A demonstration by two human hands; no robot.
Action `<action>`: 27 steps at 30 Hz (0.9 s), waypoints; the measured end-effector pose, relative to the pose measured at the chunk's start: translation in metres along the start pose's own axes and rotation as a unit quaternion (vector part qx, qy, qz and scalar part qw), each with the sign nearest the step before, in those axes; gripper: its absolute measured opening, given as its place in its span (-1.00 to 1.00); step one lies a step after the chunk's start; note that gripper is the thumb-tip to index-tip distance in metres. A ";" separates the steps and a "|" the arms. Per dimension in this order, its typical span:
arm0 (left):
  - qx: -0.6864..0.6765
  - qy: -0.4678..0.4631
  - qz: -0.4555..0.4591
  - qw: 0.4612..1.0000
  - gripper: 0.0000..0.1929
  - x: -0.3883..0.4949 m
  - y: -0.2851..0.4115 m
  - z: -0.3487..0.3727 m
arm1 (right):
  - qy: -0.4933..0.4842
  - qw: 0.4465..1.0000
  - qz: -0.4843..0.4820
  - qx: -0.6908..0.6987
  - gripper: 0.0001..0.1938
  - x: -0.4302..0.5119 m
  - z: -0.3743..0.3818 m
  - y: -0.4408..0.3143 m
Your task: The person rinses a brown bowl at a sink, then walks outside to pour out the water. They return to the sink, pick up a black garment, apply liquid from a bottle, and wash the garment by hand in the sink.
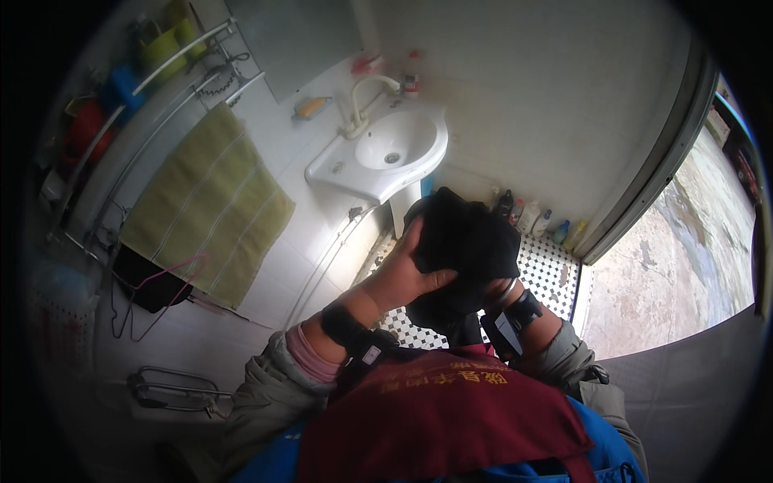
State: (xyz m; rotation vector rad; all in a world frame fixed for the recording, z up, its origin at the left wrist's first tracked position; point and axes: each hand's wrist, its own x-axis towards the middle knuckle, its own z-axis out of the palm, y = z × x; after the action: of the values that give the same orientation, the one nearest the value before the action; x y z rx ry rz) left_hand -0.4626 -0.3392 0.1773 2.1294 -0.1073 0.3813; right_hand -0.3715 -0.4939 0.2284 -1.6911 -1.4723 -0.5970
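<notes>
A bunched black cloth item (pixel 465 241), perhaps a garment, is held up between my two hands in front of my chest. My left hand (pixel 407 271) grips its left side, thumb laid across the front and fingers spread up along the edge. On the lower right, my right hand (pixel 501 290) has hold of it, most of its fingers hidden behind the dark fabric. Both wrists wear black straps, and a bracelet circles the right one. Below the cloth hangs my dark red apron (pixel 447 410), which bears writing.
A white washbasin (pixel 401 142) with a curved tap (pixel 362 108) is ahead. Green towel (pixel 208 205) and pink hanger (pixel 160 290) hang at left. Several bottles (pixel 531 217) line the wall on the tiled floor (pixel 549 265). A doorway (pixel 670 241) opens at right.
</notes>
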 end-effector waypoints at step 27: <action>-0.413 -0.009 -0.299 0.860 -0.74 -0.012 -0.077 -0.089 | 0.188 0.543 0.390 0.719 -0.85 -0.045 -0.026 0.065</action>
State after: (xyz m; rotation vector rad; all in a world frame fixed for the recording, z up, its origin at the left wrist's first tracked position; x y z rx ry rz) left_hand -0.4775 -0.2237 0.1576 1.2141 0.3293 -0.0686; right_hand -0.3145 -0.5420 0.1911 -0.5347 -0.3106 0.6639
